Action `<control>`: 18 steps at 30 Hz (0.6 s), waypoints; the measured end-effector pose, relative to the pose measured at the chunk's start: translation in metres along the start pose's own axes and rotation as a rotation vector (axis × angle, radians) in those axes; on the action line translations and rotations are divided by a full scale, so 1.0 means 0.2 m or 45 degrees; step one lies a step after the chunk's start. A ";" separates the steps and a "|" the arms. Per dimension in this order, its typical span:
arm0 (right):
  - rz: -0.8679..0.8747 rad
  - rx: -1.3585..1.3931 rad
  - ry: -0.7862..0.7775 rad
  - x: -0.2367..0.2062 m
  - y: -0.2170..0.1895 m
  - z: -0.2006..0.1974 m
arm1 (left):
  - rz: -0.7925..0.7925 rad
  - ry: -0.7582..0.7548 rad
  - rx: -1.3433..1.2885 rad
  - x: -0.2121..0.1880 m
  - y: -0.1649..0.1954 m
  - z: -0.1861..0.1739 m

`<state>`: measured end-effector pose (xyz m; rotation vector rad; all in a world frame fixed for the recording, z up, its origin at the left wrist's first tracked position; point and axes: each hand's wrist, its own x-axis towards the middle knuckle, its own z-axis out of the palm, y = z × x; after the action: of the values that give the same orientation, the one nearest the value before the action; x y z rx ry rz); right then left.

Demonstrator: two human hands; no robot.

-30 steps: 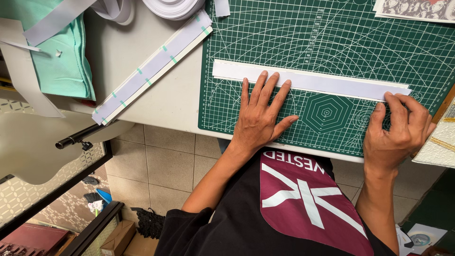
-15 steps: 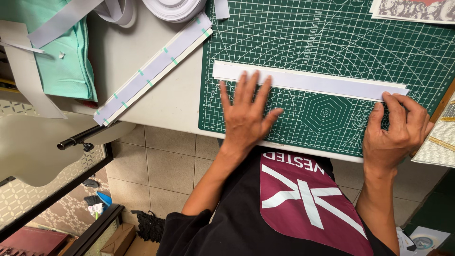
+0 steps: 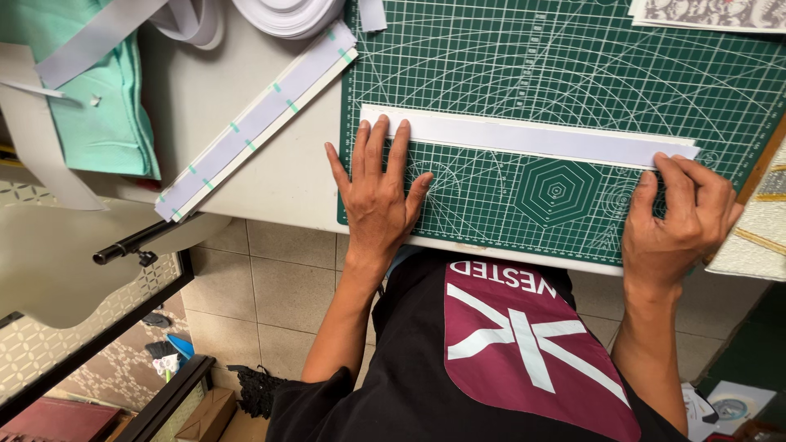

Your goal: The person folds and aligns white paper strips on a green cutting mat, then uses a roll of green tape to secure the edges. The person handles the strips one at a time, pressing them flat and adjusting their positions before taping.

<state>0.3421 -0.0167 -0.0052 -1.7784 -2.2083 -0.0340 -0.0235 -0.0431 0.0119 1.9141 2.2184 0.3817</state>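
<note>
— On the pale surface [image 3: 246, 176], what takes up the most room?

— Across its right part lies a green cutting mat [image 3: 573, 74] printed with a white grid and curves. To the left sits folded mint-green fabric [image 3: 94, 106], with grey strips draped over it.

— And on the mat?

— A long white strip [image 3: 524, 137], flat and nearly level, running from near the mat's left edge to its right side. Off the mat, a second long white strip with small green marks [image 3: 254, 123] lies slanted on the bare surface, well apart from the first one.

— What are the hands doing?

— The left hand [image 3: 377, 192] lies flat and spread wide, palm down on the mat, its fingertips [image 3: 381, 127] resting on the left end of the white strip. The right hand [image 3: 679, 217] is curled narrow at the strip's right end, fingers bent onto the strip's edge; whether they pinch it or only press it, I cannot tell.

— Anything smaller?

— A roll of white tape [image 3: 286, 12] at the top edge, partly cut off by the frame.
</note>
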 end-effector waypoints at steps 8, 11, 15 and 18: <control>0.053 0.072 0.003 0.04 -0.06 -0.03 | -0.018 -0.016 -0.014 0.03 0.02 -0.08; 0.064 0.089 0.006 0.05 -0.09 -0.05 | -0.037 -0.010 -0.040 0.06 0.03 -0.12; 0.093 0.108 0.007 0.08 -0.13 -0.07 | -0.050 0.011 -0.062 0.12 0.01 -0.18; 0.108 0.121 0.009 0.10 -0.16 -0.08 | -0.051 0.032 -0.009 0.16 0.02 -0.20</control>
<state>0.3114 -0.0091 0.0212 -1.8149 -2.0904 0.0819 -0.0364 -0.0144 0.0527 1.8689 2.2641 0.4095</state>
